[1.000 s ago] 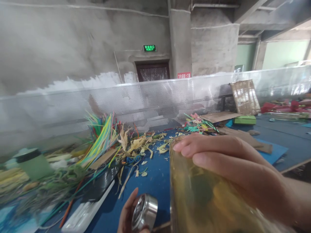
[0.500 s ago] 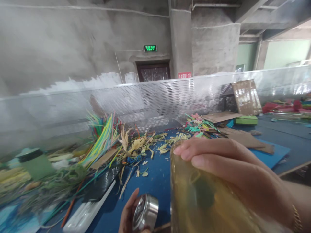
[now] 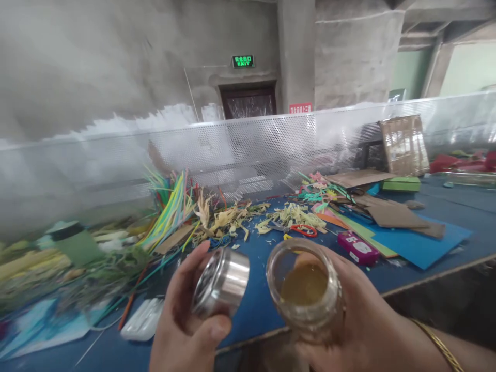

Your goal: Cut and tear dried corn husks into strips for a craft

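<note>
My left hand (image 3: pixel 189 325) is closed around a shiny metal bottle lid (image 3: pixel 225 279), its hollow side turned to the left. Beside it, my right hand (image 3: pixel 360 310) grips a clear glass bottle (image 3: pixel 325 320) from the right. The bottle's round mouth faces me, uncapped, and yellowish-brown liquid shows inside. A small gap separates lid and bottle; both are held above the front edge of the blue table (image 3: pixel 248 320). The bottle's lower part is hidden behind its mouth and my hand.
Red-handled scissors (image 3: pixel 304 230) lie by dry husk shreds (image 3: pixel 290 217). To the right are a purple box (image 3: pixel 357 248), blue paper (image 3: pixel 422 240) and cardboard (image 3: pixel 399 211). Coloured pipe cleaners (image 3: pixel 170 206) and a green cup (image 3: pixel 75 243) stand left. A perforated metal screen (image 3: pixel 263 147) runs behind.
The bottle has tipped from raised toward my face to lower down, its mouth now visible. My left hand has risen with the lid, closer to the bottle. The view has shifted slightly.
</note>
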{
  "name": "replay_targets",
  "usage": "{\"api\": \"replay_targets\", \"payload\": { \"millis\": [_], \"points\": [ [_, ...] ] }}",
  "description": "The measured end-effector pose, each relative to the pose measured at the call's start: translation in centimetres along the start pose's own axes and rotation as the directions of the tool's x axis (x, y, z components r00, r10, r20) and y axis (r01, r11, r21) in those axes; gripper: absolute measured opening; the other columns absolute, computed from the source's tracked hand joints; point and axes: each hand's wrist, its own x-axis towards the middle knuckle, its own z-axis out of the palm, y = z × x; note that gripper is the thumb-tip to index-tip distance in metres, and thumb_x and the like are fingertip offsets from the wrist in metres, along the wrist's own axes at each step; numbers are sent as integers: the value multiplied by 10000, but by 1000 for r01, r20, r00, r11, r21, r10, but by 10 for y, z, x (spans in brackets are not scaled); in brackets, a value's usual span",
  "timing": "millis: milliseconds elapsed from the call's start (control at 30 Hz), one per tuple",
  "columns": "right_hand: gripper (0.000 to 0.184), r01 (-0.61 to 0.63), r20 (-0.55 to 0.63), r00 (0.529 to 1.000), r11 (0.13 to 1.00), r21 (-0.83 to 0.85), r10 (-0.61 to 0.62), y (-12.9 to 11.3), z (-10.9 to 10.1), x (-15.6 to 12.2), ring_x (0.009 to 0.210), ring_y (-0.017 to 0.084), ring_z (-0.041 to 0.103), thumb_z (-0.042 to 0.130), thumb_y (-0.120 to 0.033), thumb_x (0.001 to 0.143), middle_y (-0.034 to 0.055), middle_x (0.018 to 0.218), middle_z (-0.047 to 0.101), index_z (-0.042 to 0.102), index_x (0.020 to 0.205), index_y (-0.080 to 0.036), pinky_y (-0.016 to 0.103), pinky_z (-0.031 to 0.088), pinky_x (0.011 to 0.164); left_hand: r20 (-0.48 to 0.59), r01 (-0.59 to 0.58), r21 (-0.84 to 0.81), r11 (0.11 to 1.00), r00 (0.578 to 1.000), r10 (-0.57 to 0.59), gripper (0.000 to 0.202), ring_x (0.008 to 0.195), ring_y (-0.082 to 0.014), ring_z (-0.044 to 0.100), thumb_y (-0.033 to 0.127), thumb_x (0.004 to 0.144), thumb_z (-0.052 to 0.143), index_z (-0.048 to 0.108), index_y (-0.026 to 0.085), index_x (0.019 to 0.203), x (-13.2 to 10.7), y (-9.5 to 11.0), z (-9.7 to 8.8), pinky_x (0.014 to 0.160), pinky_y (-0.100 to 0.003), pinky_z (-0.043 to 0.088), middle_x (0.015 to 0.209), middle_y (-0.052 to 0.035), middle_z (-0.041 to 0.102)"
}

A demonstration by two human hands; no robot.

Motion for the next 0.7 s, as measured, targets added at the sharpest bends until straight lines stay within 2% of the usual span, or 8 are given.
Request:
{"api": "replay_targets", "payload": {
  "millis": [100,233,300,400,500,567,667,700],
  "points": [
    [544,-224,65,973,973,46,221,-1,9,-14,792,226,656,759,-237,579,29,894,675,559,1085,-252,302,562,659,66,-81,49,995,995,78,969,918,-268,637,426,349,903,579,240,1243,0,21,16,668,-271,542,1135,-83,635],
    [562,-464,225,865,885,24,448,-1,16,-25,852,232,635,763,-241,606,63,937,664,542,1121,-226,317,544,705,224,-137,227,964,971,85,873,945,-256,634,415,446,886,556,239,1235,-7,35,33,758,-309,536,1119,-82,635],
    [591,-520,265,829,853,39,493,0,19,-28,884,242,626,775,-265,606,70,969,657,533,1144,-225,332,538,727,295,-158,301,941,953,66,834,967,-265,628,403,480,876,552,225,1227,-10,35,37,797,-335,526,1105,-90,640],
    [637,-557,281,812,823,112,512,0,25,-29,910,253,616,791,-287,600,75,997,651,521,1174,-228,347,533,749,369,-165,360,918,929,22,797,988,-281,621,395,509,867,553,219,1220,-11,32,37,848,-378,509,1086,-95,651],
    [690,-586,320,796,786,198,513,-1,28,-28,929,255,612,800,-314,599,77,1011,652,502,1215,-224,352,529,774,430,-116,344,932,902,-46,790,986,-279,624,394,549,851,535,222,1253,-8,30,30,860,-391,504,1095,-101,655],
    [741,-594,370,790,761,261,489,-2,26,-27,949,256,610,812,-350,587,81,1028,652,491,1241,-213,352,525,799,516,-72,293,953,851,-94,813,1009,-280,622,404,570,841,514,228,1294,-3,30,22,877,-394,498,1143,-114,642],
    [825,-581,459,792,727,366,402,-6,22,-24,989,259,608,833,-416,558,93,1068,647,482,1271,-197,352,516,842,721,-32,228,973,678,-147,928,1126,-317,578,460,555,840,455,260,1375,10,30,12,933,-432,469,1277,-142,580],
    [844,-576,482,793,715,396,372,-7,20,-23,999,259,608,837,-437,551,97,1079,646,482,1278,-195,350,514,851,757,-39,231,972,635,-154,978,1186,-332,540,487,550,835,416,277,1408,16,29,10,960,-456,449,1328,-146,545]
  ]
}}
